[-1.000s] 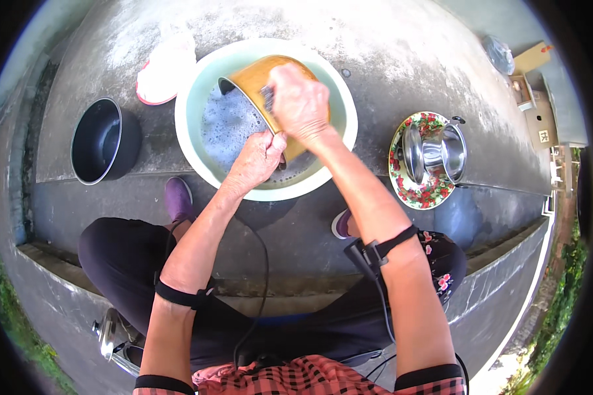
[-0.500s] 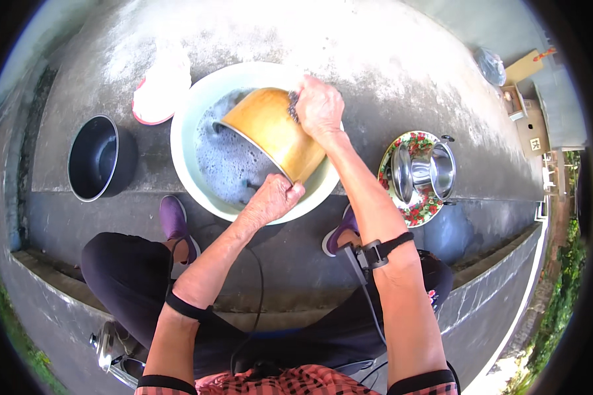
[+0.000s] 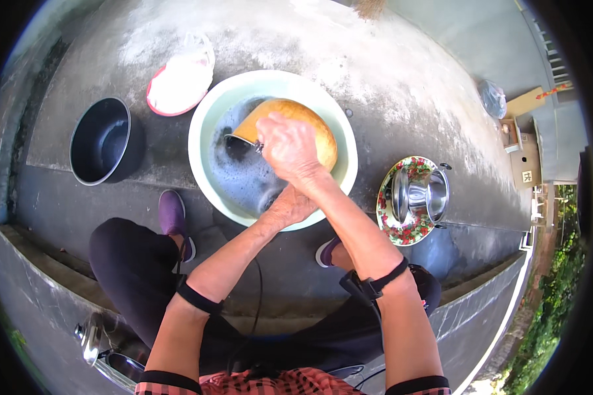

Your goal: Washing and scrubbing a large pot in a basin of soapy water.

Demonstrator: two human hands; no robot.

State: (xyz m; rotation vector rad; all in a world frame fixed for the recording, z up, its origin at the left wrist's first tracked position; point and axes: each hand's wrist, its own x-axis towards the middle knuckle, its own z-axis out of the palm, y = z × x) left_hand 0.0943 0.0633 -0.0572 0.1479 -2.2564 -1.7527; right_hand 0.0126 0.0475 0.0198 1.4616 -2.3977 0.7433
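Observation:
A golden-brown pot lies tilted on its side in a pale green basin, its mouth toward the dark, foamy water. My right hand is closed round a dark, curly metal scouring pad, a bit of which shows beside the fingers, by the pot's rim. Under my right wrist, my left hand is closed at the near side of the pot. Its fingers are partly covered by the right forearm, and the piece of rim it grips is hidden.
A dark pot stands on the concrete at the left, near a red-rimmed dish with something white. At the right, a floral tray bears a steel pot and lid. More metal cookware sits at lower left.
My right hand has moved left and nearer with the scouring pad, from the pot's outer wall toward its rim. The pot has turned, and my forearms now cross at the wrists.

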